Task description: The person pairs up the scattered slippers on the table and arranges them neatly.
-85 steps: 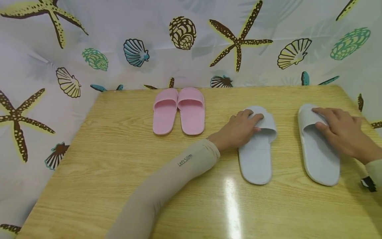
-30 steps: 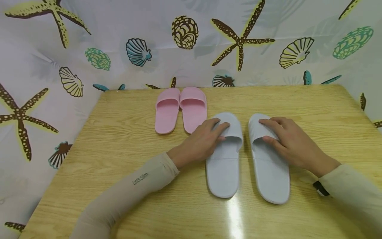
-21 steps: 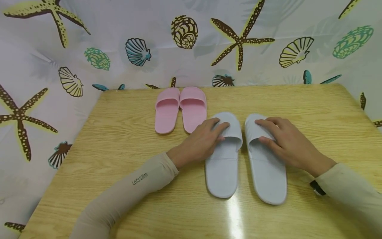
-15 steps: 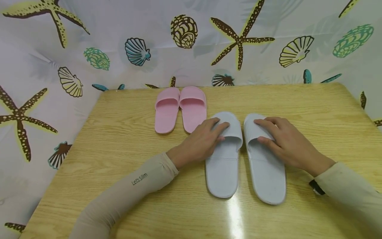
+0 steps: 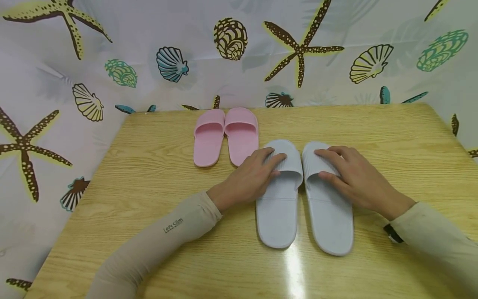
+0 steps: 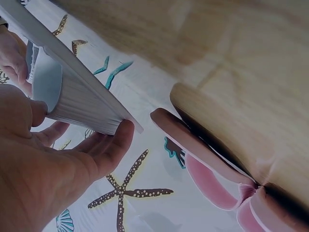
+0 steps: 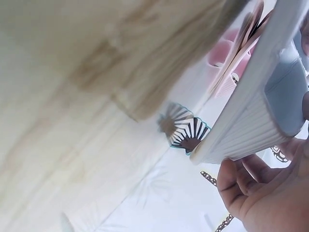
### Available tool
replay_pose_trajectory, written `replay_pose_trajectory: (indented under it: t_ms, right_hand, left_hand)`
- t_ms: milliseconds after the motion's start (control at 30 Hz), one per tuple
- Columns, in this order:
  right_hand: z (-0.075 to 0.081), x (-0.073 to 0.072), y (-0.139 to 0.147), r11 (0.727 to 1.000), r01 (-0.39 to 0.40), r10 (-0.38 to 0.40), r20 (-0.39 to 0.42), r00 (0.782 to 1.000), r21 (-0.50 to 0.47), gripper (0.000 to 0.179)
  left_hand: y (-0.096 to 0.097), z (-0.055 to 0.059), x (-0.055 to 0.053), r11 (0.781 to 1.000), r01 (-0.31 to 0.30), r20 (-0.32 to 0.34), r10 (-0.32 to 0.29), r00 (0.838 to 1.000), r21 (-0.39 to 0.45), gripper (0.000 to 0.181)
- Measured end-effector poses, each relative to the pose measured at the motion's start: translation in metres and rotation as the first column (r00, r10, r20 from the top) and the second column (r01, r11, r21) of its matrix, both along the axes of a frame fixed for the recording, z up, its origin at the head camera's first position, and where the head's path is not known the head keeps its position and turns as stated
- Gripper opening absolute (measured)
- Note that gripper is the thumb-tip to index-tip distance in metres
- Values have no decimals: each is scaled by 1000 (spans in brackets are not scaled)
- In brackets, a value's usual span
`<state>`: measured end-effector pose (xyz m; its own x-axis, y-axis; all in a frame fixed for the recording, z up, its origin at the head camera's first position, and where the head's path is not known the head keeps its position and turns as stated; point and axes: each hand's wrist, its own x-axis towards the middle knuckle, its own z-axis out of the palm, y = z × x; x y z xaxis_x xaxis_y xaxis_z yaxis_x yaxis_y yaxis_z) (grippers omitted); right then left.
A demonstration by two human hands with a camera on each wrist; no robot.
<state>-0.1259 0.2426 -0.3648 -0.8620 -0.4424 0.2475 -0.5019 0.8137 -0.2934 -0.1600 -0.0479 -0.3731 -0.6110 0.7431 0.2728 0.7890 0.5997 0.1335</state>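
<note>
2 pink slippers (image 5: 207,149) and 2 white slippers (image 5: 277,224) on 1 wooden table (image 5: 145,170).
Left to right: the 2 pink slippers sit side by side at the table's back edge; the left hand (image 5: 247,176) grips the left white slipper (image 5: 277,220) by its strap (image 5: 293,162); the right white slipper (image 5: 331,226) lies beside it, straps together, heels apart, gripped at the strap by the right hand (image 5: 356,180).

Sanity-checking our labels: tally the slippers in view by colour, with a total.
White slippers: 2
Pink slippers: 2
Total: 4
</note>
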Motion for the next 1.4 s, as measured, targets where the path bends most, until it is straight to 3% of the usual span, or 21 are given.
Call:
replay_pose_trajectory:
  t_ms: [833, 1400]
  right_hand:
    - [0, -1, -4, 1000, -5, 5, -3, 1000, 2, 55]
    - [1, -10, -10, 999, -32, 30, -61, 998, -33, 48]
  left_hand:
    - [0, 2, 1, 1000, -12, 25, 11, 1000, 6, 42]
    - [-6, -2, -10, 999, -20, 29, 19, 999, 33, 40]
